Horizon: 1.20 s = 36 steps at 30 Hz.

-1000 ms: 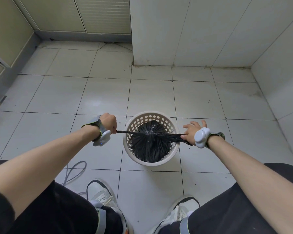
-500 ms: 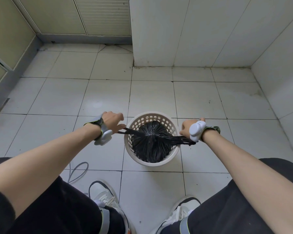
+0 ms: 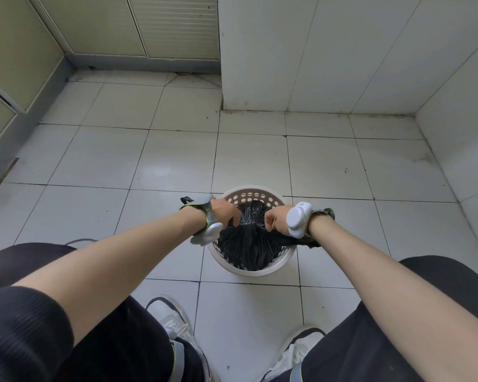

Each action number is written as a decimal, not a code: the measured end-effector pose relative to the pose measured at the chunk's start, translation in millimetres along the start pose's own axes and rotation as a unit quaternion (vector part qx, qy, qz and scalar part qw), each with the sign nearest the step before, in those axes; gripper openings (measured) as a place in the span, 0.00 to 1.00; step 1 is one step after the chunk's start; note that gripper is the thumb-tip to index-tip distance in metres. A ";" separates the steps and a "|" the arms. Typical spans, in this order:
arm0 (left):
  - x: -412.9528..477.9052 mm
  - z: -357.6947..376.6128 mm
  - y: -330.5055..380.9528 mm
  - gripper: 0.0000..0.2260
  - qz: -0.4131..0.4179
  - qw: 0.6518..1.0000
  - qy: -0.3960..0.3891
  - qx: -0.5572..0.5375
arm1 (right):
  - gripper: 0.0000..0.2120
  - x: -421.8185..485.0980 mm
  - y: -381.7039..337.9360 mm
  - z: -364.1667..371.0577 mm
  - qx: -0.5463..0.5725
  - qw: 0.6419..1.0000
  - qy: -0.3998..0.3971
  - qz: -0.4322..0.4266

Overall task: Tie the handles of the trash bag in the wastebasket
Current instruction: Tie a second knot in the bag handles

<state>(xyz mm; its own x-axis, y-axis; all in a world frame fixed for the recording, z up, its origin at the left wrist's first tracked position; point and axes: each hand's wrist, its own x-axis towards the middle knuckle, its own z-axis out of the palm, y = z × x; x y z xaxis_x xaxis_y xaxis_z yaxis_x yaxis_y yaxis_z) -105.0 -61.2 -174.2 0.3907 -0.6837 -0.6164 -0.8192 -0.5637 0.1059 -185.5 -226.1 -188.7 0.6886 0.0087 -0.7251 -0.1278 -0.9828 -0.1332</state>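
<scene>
A white perforated wastebasket (image 3: 249,272) stands on the tiled floor between my knees, with a black trash bag (image 3: 249,245) gathered into pleats inside it. My left hand (image 3: 226,212) is over the basket's left rim, fingers curled down onto the bag's gathered top and its left handle. My right hand (image 3: 274,218) is a fist over the right side, closed on the right handle (image 3: 301,242), whose black plastic trails out under my wrist past the rim. The two hands are a short gap apart above the bag's middle. Each wrist carries a white device.
A white tiled wall corner (image 3: 260,78) juts out beyond the basket, and another wall runs along the right. Cabinet doors (image 3: 100,26) line the far left. A grey cable (image 3: 80,240) lies on the floor by my left knee. My shoes (image 3: 174,323) are just in front of the basket.
Both hands have come inward from either side of the basket to meet over the bag. The handles, stretched taut across the rim before, are now bunched at the middle.
</scene>
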 end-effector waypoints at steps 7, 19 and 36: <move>9.2 5.5 -4.5 0.22 0.001 0.997 -0.064 -0.042 | 0.29 0.1 -2.3 1.4 -0.066 0.997 -0.033 -0.035; 1.2 -1.9 2.4 0.16 0.024 0.993 -0.031 -0.107 | 0.26 18.1 2.3 14.5 0.038 0.997 -0.045 -0.043; -8.3 1.9 2.6 0.09 -0.022 0.970 0.119 -0.210 | 0.19 10.5 -14.1 5.9 0.049 0.996 0.068 -0.027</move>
<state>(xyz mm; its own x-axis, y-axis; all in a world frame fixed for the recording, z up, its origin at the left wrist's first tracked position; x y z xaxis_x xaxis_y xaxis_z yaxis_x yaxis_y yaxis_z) -111.2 -56.1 -170.3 0.5482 -0.7138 -0.4358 -0.5750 -0.7001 0.4234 -180.7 -211.0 -198.5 0.7856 0.0295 -0.6181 -0.1529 -0.9586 -0.2401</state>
